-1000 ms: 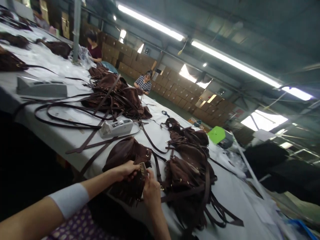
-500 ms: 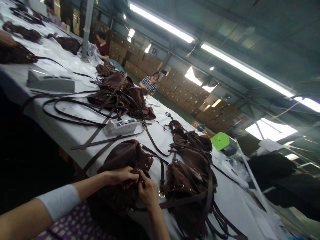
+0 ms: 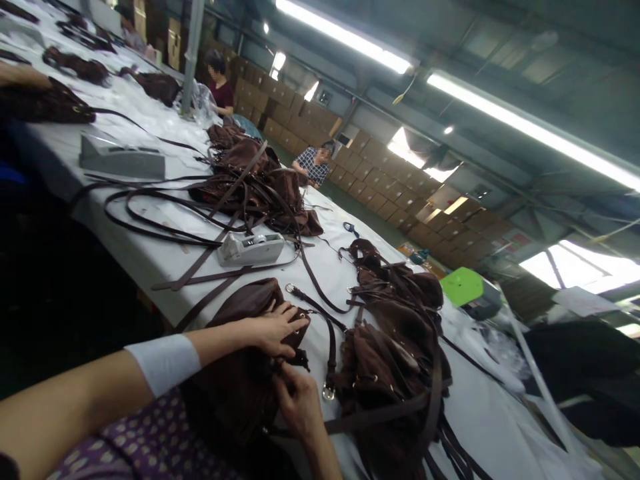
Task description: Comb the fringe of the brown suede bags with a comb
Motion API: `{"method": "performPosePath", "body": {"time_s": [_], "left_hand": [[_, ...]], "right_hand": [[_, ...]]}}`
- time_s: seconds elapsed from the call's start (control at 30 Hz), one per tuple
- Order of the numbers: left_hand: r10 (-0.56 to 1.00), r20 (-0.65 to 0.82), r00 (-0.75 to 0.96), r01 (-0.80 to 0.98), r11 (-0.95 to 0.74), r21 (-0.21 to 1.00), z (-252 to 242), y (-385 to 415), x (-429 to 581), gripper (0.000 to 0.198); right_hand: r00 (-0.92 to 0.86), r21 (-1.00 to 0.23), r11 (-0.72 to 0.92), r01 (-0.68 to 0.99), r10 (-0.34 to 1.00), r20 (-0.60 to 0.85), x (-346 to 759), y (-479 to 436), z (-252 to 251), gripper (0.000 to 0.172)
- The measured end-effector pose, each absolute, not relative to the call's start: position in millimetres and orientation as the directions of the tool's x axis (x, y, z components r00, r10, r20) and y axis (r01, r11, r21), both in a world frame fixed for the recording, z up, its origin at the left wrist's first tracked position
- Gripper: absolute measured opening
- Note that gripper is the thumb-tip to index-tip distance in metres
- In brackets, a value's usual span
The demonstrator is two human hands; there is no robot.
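Note:
A dark brown bag (image 3: 245, 300) with metal eyelets lies at the table's near edge, partly over my lap. My left hand (image 3: 277, 328) rests flat across its upper part, fingers spread toward the eyelets. Just below, my right hand (image 3: 300, 397) is closed with thumb and fingertips together at the bag's front; what they pinch is too small and dark to make out. A strap with a buckle (image 3: 329, 392) lies on the table right of the hands.
More brown bags (image 3: 395, 340) are heaped to the right, others (image 3: 265, 180) farther back. A grey tape dispenser (image 3: 253, 249) stands ahead, a second dispenser (image 3: 123, 160) to the left. Long straps trail over the white table (image 3: 185, 260). Co-workers sit beyond; another person's arm (image 3: 23, 77) is at far left.
My left hand has let go of its pinch and spread flat over the bag's upper part. My right hand stays low at the front. The view has shifted slightly.

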State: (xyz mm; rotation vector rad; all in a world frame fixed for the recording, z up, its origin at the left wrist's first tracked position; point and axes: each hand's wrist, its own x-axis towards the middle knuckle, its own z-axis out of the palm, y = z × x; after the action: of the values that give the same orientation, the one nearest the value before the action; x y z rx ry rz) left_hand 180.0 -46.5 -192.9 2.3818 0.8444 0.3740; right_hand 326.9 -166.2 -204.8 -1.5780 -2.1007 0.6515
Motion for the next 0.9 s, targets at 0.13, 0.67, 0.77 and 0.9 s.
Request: {"method": "performPosePath", "body": {"time_s": [0.13, 0.67, 0.77, 0.9], "left_hand": [[0.672, -0.022, 0.740, 0.553, -0.590, 0.589, -235, -45, 189, 0.083], [0.733, 0.201, 0.650, 0.489, -0.605, 0.629, -258, -44, 195, 0.072], [0.733, 0.400, 0.551, 0.320, -0.628, 0.709, -237, -54, 191, 0.042], [0.591, 0.243, 0.769, -0.011, -0.368, 0.930, -222, -66, 191, 0.041]], "right_hand": [[-0.240, -0.709, 0.189, 0.680, 0.970, 0.028, 327, -182, -202, 0.029], [-0.301, -0.763, 0.141, 0.630, 0.951, -0.072, 316, -190, -196, 0.020], [-0.227, -0.794, 0.108, 0.599, 0.973, -0.039, 323, -192, -203, 0.023], [-0.239, -0.807, 0.142, 0.573, 0.971, 0.000, 332, -189, -189, 0.026]]}}
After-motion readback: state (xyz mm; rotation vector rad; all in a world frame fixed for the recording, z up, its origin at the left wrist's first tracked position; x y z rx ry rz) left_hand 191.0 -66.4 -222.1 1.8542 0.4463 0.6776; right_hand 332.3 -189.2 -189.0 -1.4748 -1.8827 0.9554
